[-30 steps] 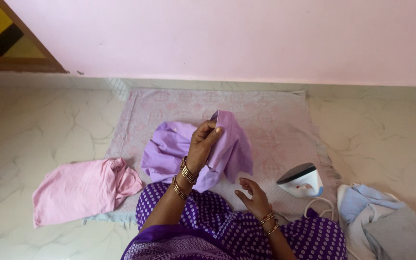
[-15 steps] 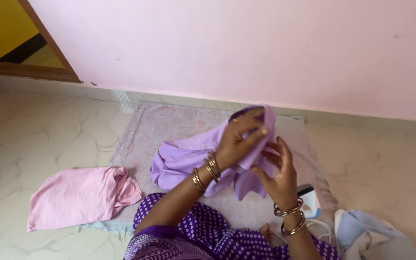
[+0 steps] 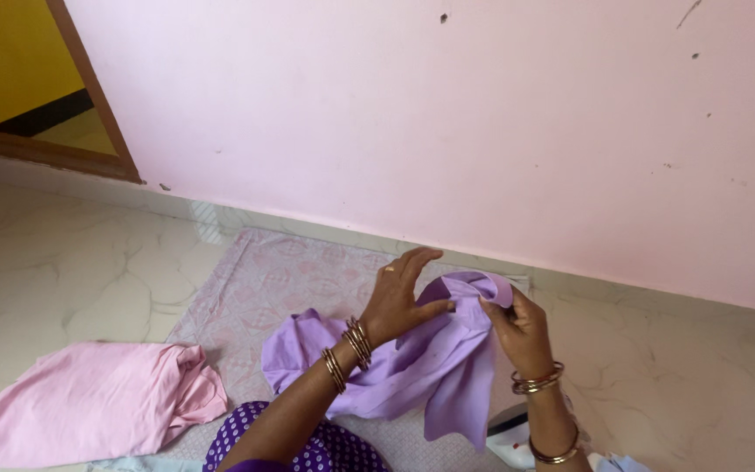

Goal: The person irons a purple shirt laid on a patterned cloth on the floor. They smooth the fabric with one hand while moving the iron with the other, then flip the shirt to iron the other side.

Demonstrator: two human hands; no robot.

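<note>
A lilac garment [image 3: 412,367] is lifted above a patterned pink mat [image 3: 264,280] on the floor. My left hand [image 3: 399,297] grips its upper edge with thumb and palm, the fingers spread upward. My right hand [image 3: 517,328] pinches the same bunched edge from the right side. The rest of the garment hangs down and trails onto the mat at the left. Both wrists wear gold bangles.
A folded pink garment [image 3: 89,402] lies on the marble floor at the left. A white iron [image 3: 513,437] peeks out at the bottom, right of the hanging cloth. A pink wall rises just behind the mat, with a wooden door frame [image 3: 89,96] at the far left.
My right hand rose from my lap and took hold of the lilac garment's top edge. The view tilted upward, so more wall shows and the clothes pile at right dropped out.
</note>
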